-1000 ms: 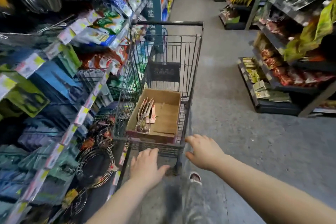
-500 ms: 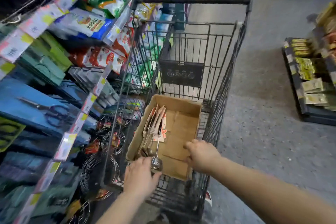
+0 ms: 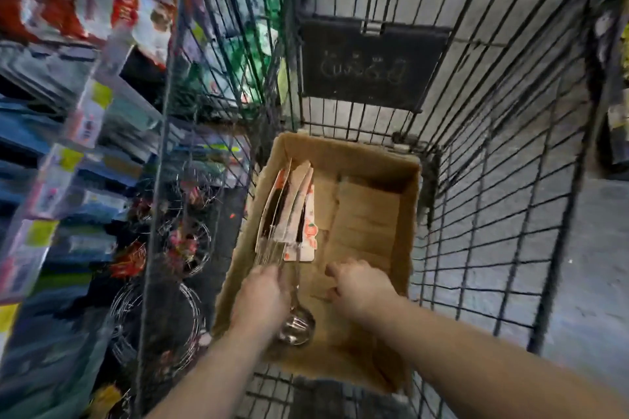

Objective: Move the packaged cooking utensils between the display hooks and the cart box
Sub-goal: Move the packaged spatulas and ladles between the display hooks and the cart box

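1. Below, a wire shopping cart filled most of the view, with an open cardboard box sitting on its floor.
2. Packaged cooking utensils lay in the box, stacked on edge against its left wall. Their card backings pointed toward the far end and the bare metal stems toward the near end.
3. One ladle bowl lay on the box floor at the near end, just beside the left wrist.
4. Left hand: reached down into the box, back of hand up, fingertips at the metal stems below the cards. The fingers were hidden, so I could not tell whether it gripped anything.
5. Right hand: also inside the box, over the bare cardboard to the right of the packs. Its fingers were loosely curled and it held nothing that showed. It did not touch the utensils.
6. A dark plaque hung on the cart's far wall.
7. Display shelving stood to the left of the cart, blurred. Round wire racks hung low on it, and price tags ran along the rails.
8. Grey floor showed through the right side of the cart.
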`<state>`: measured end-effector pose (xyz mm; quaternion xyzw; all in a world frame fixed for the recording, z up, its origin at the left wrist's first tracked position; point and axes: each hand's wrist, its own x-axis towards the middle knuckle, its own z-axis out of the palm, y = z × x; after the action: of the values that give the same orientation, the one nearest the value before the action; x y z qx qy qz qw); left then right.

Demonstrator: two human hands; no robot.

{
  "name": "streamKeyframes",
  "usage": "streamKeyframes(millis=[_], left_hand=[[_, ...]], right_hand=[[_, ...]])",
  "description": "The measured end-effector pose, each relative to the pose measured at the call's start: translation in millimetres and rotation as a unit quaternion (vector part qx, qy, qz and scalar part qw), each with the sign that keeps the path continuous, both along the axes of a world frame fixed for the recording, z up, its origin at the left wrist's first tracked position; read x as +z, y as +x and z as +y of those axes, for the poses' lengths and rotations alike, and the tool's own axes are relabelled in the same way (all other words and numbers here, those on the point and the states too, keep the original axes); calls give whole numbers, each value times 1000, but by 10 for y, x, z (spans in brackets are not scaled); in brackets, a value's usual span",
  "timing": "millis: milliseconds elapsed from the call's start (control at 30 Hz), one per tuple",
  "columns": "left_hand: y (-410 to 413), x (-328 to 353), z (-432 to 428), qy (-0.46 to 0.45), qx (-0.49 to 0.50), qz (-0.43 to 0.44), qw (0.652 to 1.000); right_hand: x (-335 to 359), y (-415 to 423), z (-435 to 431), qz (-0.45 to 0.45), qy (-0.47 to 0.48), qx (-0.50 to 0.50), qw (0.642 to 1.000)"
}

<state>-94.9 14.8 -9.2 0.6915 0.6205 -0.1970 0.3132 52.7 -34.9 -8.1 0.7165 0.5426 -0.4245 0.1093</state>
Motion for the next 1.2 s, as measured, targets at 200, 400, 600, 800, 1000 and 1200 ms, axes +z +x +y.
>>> streamKeyframes(millis=[200, 400, 600, 800, 1000, 1200], left_hand=[[34, -605, 239, -39, 31, -10, 999], [115, -876, 264, -49, 29, -39, 998], [56, -994, 301, -13, 41, -45, 998], [8, -940, 357, 16, 79, -85, 993], [37, -671, 296, -10, 137, -135, 981], [109, -305, 210, -48, 175, -154, 971]], right_hand=[[-678, -295, 317, 2, -28, -27, 999], [-1075, -420, 454, 22, -52, -112, 992], [-1324, -574, 495, 25, -37, -199, 979], [-1341, -582, 494, 36, -34, -284, 958], [-1053, -448, 444, 44, -4, -361, 931], [-573, -230, 295, 55, 32, -429, 901]])
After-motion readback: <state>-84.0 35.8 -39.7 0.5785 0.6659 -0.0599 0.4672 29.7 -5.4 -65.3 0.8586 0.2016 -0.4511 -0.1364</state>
